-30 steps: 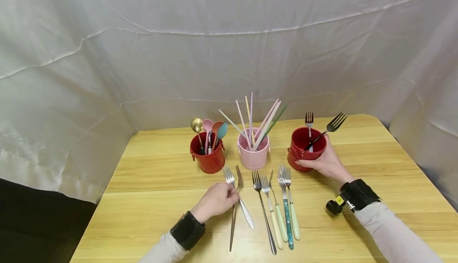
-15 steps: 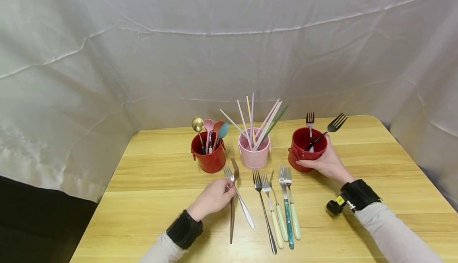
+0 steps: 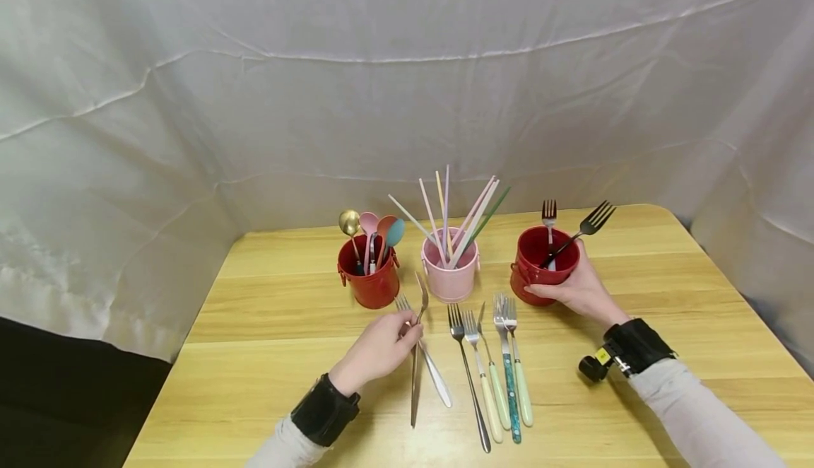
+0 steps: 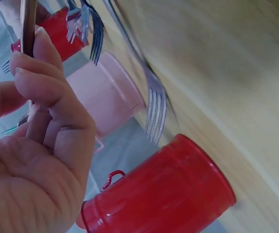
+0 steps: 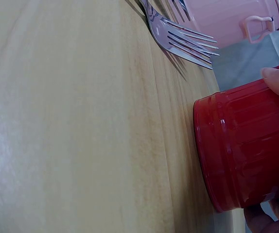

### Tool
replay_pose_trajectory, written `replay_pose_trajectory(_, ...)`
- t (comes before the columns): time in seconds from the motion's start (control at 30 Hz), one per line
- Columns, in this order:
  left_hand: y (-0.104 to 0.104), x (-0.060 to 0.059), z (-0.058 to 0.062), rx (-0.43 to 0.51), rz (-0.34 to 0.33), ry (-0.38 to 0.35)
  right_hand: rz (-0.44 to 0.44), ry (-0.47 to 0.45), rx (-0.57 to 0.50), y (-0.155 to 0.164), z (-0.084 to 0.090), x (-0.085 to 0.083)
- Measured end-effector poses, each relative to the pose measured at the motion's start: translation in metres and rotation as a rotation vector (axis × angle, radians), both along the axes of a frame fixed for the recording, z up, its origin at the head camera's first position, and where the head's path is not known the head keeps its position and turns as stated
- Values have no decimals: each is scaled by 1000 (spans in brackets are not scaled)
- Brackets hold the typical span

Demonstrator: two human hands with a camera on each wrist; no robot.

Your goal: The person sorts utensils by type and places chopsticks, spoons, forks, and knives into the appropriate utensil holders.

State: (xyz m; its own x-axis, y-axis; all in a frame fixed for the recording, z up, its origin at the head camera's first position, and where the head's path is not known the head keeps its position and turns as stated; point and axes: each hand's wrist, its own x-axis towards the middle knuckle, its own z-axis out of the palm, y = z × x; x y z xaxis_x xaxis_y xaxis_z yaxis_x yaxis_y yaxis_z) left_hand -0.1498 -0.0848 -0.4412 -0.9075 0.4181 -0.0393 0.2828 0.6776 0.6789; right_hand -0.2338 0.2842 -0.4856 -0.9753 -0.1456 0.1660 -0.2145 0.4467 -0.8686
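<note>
My left hand point(image 3: 375, 348) pinches a brown fork point(image 3: 415, 394) by its handle between thumb and fingers. In the left wrist view that handle point(image 4: 28, 26) rises from the fingertips, held off the table. Under it a silver fork point(image 3: 437, 381) lies on the wood, partly hidden by the hand. At the right, my right hand point(image 3: 584, 291) grips a red bucket point(image 3: 526, 277) around its side, thumb at the front. A black fork point(image 3: 595, 220) leans out of this bucket beside a silver-and-dark fork point(image 3: 550, 212). In the right wrist view the bucket's base stands at the tabletop.
Several forks, among them a dark one point(image 3: 469, 376) and a teal-handled one point(image 3: 511, 383), lie side by side mid-table. Behind them a pink bucket point(image 3: 450, 284) holds thin coloured sticks. Another red bucket point(image 3: 375, 291) with several spoons stands at left. A grey cloth point(image 3: 407, 100) hangs behind.
The left hand has shifted its hold on the brown fork, which has moved toward the back, away from me. My right hand stays on the red bucket, unmoved.
</note>
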Motion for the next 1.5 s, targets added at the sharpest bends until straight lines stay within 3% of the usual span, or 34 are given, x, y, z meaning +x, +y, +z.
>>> replay_pose_trajectory(0.47,15,-2,21,111,-57,66,1,11,-14,1,0,0)
replay_pose_trajectory(0.8,45,-13,42,238,-126,52,-3,-3,-6,1,0,1)
replay_pose_trajectory(1.03,75,-31,62,325,-170,121,-4,10,-11,1,0,1)
replay_pose_trajectory(1.5,140,-74,103,464,-93,309,-7,-3,-13,-1,1,1)
